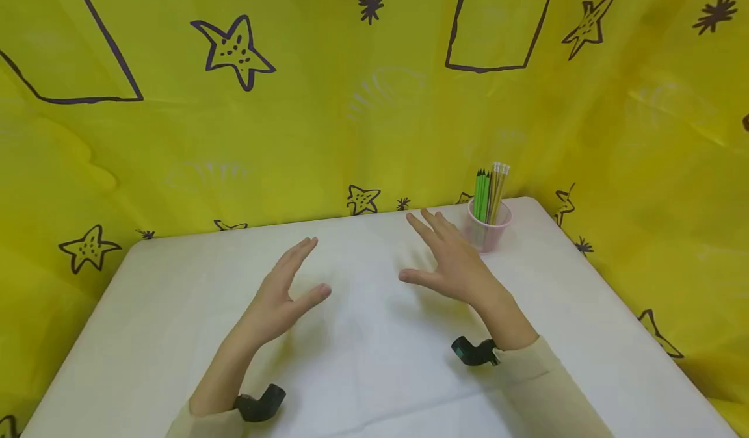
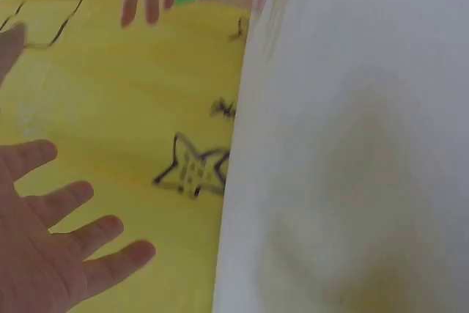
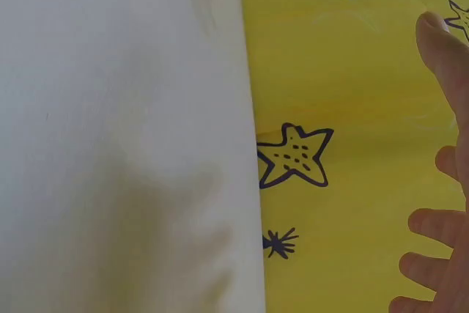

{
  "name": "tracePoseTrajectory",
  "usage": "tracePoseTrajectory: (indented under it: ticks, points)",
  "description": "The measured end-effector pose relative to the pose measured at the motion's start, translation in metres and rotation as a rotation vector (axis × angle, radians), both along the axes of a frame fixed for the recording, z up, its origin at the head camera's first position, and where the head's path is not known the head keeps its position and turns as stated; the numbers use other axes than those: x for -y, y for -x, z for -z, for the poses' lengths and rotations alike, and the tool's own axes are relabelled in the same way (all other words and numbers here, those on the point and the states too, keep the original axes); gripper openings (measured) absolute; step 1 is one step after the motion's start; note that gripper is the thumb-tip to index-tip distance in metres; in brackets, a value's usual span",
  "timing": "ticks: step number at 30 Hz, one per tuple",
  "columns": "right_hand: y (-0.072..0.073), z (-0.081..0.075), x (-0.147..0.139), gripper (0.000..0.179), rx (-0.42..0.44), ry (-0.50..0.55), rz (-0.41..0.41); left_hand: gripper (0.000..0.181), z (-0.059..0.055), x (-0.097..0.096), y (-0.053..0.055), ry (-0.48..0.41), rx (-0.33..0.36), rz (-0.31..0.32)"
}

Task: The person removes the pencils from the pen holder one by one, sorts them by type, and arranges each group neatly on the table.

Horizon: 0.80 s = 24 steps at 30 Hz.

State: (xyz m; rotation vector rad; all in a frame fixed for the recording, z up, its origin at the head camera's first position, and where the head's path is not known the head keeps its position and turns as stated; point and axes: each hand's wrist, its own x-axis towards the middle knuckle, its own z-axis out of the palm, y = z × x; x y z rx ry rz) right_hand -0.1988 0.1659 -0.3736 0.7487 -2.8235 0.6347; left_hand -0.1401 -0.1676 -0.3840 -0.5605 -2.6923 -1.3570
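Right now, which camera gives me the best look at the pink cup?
The head view: it shows the pink cup upright, with the pencils standing in it. The left wrist view catches only part of it, blurred at the top edge. The right wrist view shows none of it.

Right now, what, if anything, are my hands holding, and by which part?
Nothing: the left hand and right hand are empty, and the green pencils stand in the pink cup.
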Motion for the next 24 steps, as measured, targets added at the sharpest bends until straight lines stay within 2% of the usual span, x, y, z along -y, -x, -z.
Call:
tracePoseTrajectory:
  ticks: [4,9,15,20,24]
  points:
    - [0.000,-0.002,-0.013,0.100,0.033,-0.009,-0.027,0.066,-0.008,-0.014,0.006,-0.144,0.044,0.115]
    - [0.002,-0.003,-0.037,0.098,0.032,0.079,0.011,0.057,-0.020,-0.031,0.019,-0.250,0.094,0.211]
    - [0.012,-0.012,-0.064,0.090,-0.043,0.226,0.089,0.051,-0.029,-0.059,0.041,-0.340,0.138,0.262]
    - [0.017,-0.017,-0.082,0.085,-0.082,0.324,0.154,0.051,-0.028,-0.082,0.058,-0.396,0.208,0.309]
    - [0.020,-0.015,-0.091,0.083,-0.105,0.378,0.202,0.049,-0.024,-0.098,0.070,-0.429,0.260,0.305]
